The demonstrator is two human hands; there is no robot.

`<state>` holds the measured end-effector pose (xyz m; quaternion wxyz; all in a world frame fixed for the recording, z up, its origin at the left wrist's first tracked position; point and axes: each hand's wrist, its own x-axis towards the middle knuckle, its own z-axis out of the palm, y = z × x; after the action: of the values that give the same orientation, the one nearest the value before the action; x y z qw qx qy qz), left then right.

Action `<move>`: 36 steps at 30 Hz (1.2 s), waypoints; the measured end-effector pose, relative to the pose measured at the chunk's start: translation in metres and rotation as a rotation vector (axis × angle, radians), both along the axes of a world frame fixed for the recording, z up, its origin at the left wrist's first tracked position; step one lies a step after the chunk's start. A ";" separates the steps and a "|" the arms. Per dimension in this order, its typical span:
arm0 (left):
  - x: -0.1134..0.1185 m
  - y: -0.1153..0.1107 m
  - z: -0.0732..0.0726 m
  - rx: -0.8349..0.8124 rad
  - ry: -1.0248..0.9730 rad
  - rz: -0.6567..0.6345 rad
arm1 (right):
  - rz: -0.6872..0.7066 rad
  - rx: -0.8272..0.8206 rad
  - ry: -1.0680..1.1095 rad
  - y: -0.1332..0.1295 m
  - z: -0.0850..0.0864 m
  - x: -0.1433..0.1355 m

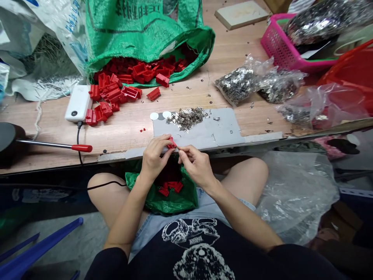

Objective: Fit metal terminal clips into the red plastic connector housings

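My left hand [153, 157] is closed on a red plastic housing [171, 143] at the table's front edge. Beside it, my right hand [196, 161] pinches something small and dark against the housing's right end; its kind is too small to make out. Just beyond my hands, a heap of small metal clips [188, 118] lies on a grey mat [224, 126]. Below, a green bag [183, 198] on my lap holds several red housings [171, 187]. More red housings [112, 91] spill from a large green woven sack [145, 35] at the back left.
A white power bank [78, 103] with a black cable lies left of the mat. To its front, a lever with a red handle [82, 148] juts over the table. Clear bags of metal parts [237, 83] and a pink basket [284, 48] stand on the right.
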<state>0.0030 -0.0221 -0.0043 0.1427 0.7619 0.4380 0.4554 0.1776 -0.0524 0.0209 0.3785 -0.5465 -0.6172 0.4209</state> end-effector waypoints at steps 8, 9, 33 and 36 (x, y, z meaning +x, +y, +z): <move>0.001 -0.001 0.000 -0.018 0.003 0.004 | 0.052 -0.144 -0.016 0.007 0.012 0.000; 0.001 -0.001 0.000 -0.017 0.005 0.001 | 0.062 -0.141 -0.066 0.008 0.017 0.000; -0.003 -0.013 0.011 -0.064 0.166 0.074 | -0.196 -0.327 0.497 -0.011 -0.003 0.013; -0.017 -0.005 0.021 -0.097 0.296 -0.067 | -0.180 -0.369 0.497 -0.014 -0.004 0.015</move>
<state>-0.0140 -0.0275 0.0166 0.1284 0.8270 0.4502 0.3112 0.1922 -0.0662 0.0167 0.4480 -0.5389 -0.3683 0.6110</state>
